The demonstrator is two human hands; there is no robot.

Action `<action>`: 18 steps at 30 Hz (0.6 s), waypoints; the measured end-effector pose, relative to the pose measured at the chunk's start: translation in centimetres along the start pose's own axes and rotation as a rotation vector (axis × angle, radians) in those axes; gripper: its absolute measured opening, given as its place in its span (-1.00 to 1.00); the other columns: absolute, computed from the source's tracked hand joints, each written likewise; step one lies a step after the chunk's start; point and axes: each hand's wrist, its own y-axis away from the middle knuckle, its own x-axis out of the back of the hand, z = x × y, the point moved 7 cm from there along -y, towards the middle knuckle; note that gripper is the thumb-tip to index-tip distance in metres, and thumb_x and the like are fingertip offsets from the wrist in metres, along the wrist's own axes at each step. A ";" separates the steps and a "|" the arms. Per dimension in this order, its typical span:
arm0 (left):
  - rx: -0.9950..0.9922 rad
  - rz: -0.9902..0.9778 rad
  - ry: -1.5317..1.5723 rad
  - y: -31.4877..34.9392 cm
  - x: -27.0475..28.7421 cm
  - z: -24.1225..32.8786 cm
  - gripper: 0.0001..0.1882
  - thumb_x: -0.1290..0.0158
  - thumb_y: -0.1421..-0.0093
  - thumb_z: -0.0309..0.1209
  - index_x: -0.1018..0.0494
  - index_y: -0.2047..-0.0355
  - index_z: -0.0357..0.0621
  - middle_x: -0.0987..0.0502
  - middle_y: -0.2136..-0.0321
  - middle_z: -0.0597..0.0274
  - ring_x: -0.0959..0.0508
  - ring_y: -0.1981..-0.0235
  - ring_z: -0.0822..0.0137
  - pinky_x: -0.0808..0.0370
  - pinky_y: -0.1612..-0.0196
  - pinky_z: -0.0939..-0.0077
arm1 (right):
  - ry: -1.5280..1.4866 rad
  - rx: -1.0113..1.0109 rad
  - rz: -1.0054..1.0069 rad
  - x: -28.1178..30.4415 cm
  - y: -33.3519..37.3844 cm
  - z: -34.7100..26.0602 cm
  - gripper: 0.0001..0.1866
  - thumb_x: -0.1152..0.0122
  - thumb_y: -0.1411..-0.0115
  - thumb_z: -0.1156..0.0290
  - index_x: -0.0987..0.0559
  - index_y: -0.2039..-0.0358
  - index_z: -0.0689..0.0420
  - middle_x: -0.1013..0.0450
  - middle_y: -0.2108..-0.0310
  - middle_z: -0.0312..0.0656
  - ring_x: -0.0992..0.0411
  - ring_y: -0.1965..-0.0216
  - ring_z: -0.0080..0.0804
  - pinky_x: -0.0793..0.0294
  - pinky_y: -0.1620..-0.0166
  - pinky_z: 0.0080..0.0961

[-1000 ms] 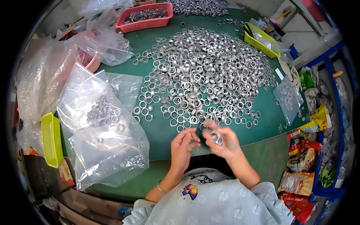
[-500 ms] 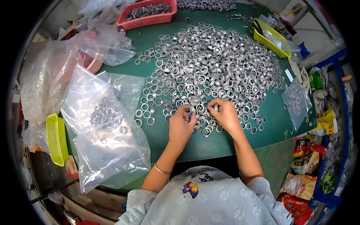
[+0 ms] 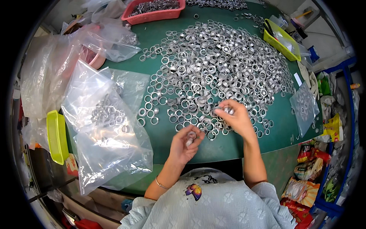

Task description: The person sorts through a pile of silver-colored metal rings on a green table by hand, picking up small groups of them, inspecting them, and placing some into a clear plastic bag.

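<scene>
A wide heap of silver metal rings (image 3: 228, 65) covers the middle of the green table (image 3: 213, 149). My left hand (image 3: 183, 147) is turned palm up at the heap's near edge, its fingers curled round a couple of metal rings (image 3: 190, 137). Over the near right part of the heap, my right hand (image 3: 238, 119) pinches a metal ring (image 3: 217, 110) between thumb and fingertips. More rings show under its curled fingers, but I cannot tell whether it holds them. Loose rings lie around both hands.
Left of the heap lies a clear plastic bag (image 3: 110, 152) with rings inside. Farther out are a yellow-green basket (image 3: 57, 137), a red tray (image 3: 152, 17) of small metal parts and another yellow-green basket (image 3: 281, 45). A small clear bag (image 3: 304, 108) rests at the table's right.
My left hand has drawn back toward me and turned palm up, showing the rings in it. My right hand has shifted slightly right. The whole view has shifted a little.
</scene>
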 end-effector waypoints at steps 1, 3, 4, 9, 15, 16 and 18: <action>-0.010 0.036 -0.076 0.0 0.3 -0.2 -0.72 0.12 -0.26 -0.33 -0.43 0.24 -0.34 -0.45 0.40 0.03 -0.20 0.76 0.56 -0.10 0.81 0.75 | -0.209 -0.112 -0.041 0.4 0.4 0.6 -0.78 -0.18 -0.14 0.34 -0.48 0.29 0.22 -0.49 0.49 -0.11 -0.19 0.80 -0.63 -0.08 0.74 -0.75; -0.219 0.203 -0.543 0.1 -1.6 0.8 -0.77 0.10 -0.25 -0.40 -0.44 0.21 -0.31 -0.46 0.43 0.15 -0.25 0.73 0.56 -0.10 0.78 0.76 | -0.743 -0.117 -0.086 0.4 0.6 0.9 -0.75 -0.08 -0.19 0.30 -0.47 0.27 0.24 -0.46 0.42 -0.07 -0.16 0.78 -0.60 -0.10 0.76 -0.75; -0.324 0.284 -0.780 0.1 -2.6 1.6 -0.79 0.10 -0.24 -0.44 -0.45 0.20 -0.29 -0.46 0.44 0.21 -0.28 0.72 0.57 -0.10 0.77 0.77 | -1.012 -0.114 -0.107 0.4 0.7 0.8 -0.74 -0.03 -0.21 0.28 -0.46 0.26 0.24 -0.44 0.38 -0.04 -0.15 0.77 -0.59 -0.11 0.77 -0.74; -0.968 0.452 -1.876 -1.6 -7.8 5.7 -0.76 -0.08 -0.08 -0.47 -0.46 0.20 -0.16 -0.41 0.50 0.22 -0.37 0.65 0.38 -0.31 0.59 0.54 | -1.500 -0.098 -0.122 0.2 -1.1 2.5 -0.78 -0.01 -0.22 0.34 -0.47 0.22 0.21 -0.41 0.35 -0.08 -0.28 0.63 -0.51 -0.14 0.74 -0.76; -1.063 0.486 -1.980 -4.1 -7.6 6.7 -0.81 -0.14 -0.01 -0.46 -0.44 0.34 -0.20 -0.40 0.57 0.21 -0.35 0.65 0.36 -0.27 0.58 0.49 | 0.153 0.108 0.213 1.5 -2.7 -1.7 -0.78 -0.25 -0.04 0.44 -0.60 0.25 0.10 -0.47 0.49 -0.21 -0.39 0.58 -0.42 -0.32 0.55 -0.54; -0.939 0.484 -1.683 -4.2 -6.8 7.1 -0.83 -0.12 -0.02 -0.46 -0.44 0.36 -0.20 -0.40 0.57 0.23 -0.34 0.64 0.38 -0.27 0.59 0.51 | 0.440 0.359 0.284 1.4 -2.7 -2.8 -0.77 -0.26 0.00 0.45 -0.62 0.26 0.07 -0.47 0.49 -0.18 -0.40 0.57 -0.31 -0.38 0.49 -0.45; -0.666 0.472 -1.099 -3.7 -5.3 6.8 -0.87 -0.09 -0.03 -0.46 -0.43 0.39 -0.20 -0.39 0.57 0.26 -0.33 0.63 0.43 -0.25 0.61 0.55 | 0.661 0.326 0.206 0.1 -3.5 -2.5 -0.78 -0.26 0.04 0.45 -0.62 0.31 0.04 -0.47 0.46 -0.10 -0.43 0.48 -0.10 -0.43 0.36 -0.29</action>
